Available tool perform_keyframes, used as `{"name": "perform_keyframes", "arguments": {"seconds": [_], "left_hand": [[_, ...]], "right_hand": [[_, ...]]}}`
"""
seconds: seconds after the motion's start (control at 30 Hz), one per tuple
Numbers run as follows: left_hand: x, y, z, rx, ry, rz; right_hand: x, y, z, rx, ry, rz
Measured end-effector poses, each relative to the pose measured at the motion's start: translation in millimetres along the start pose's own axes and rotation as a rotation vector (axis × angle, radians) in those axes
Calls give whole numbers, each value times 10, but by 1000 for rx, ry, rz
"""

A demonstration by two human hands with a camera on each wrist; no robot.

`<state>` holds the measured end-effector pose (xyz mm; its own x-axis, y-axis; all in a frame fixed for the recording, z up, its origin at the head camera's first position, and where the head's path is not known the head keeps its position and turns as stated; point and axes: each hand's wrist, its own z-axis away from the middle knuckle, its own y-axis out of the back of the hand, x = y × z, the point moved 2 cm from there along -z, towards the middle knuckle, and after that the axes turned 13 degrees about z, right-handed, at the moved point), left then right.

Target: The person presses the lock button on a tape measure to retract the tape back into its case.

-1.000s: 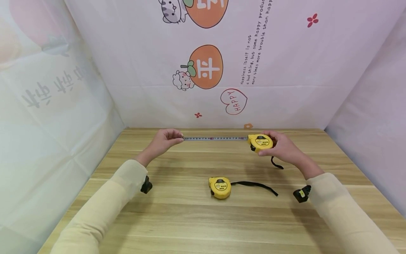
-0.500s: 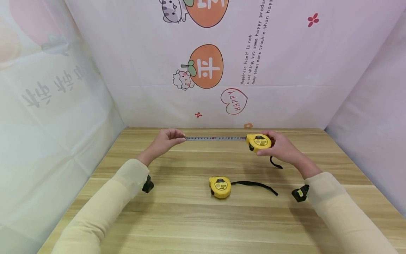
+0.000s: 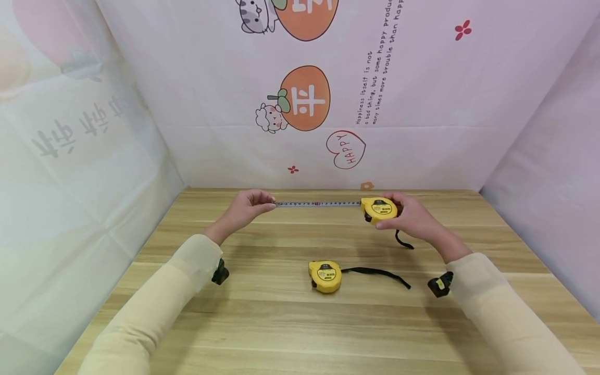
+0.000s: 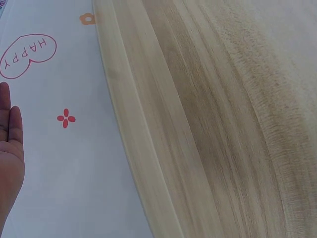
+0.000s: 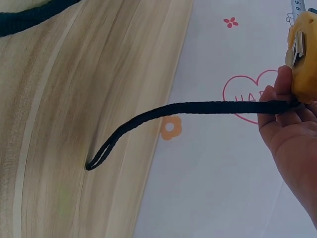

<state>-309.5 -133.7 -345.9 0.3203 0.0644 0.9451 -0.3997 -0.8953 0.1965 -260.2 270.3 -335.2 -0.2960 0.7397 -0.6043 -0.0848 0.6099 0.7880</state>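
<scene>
In the head view my right hand (image 3: 409, 217) grips a yellow tape measure (image 3: 378, 209) near the back of the table. Its printed blade (image 3: 323, 204) stretches leftward, and my left hand (image 3: 246, 208) pinches the blade's end between thumb and fingers. From the held case hangs a black wrist strap (image 5: 198, 107), seen best in the right wrist view. A second yellow tape measure (image 3: 325, 276) lies on the table nearer to me, its black strap (image 3: 377, 272) trailing to the right. The left wrist view shows only part of my left hand (image 4: 10, 158), not the blade.
The wood-grain table (image 3: 300, 333) meets a printed white cloth backdrop (image 3: 211, 104) at its far edge. Cloth sides (image 3: 70, 208) rise on the left and right. Black wrist cameras (image 3: 440, 284) sit under both sleeves.
My right hand has moved left with the tape measure, and my left hand has shifted slightly right. The stretch of blade between them is shorter. The tape measure on the table has not moved.
</scene>
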Motion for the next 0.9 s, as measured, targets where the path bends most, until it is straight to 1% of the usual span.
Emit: {"name": "perform_keyframes", "arguments": {"seconds": [0.13,0.3,0.6,0.9], "left_hand": [[3,-22,5,1,5,10],[-4,-39,15,2,4,4],[-13,-56,15,15,1,-9],[-22,-81,-4,16,8,-13]], "right_hand": [[7,-28,-17,1,23,-20],[5,-57,-35,2,39,-19],[-15,-91,-48,-4,24,-17],[-37,-127,-73,1,29,-9]]}}
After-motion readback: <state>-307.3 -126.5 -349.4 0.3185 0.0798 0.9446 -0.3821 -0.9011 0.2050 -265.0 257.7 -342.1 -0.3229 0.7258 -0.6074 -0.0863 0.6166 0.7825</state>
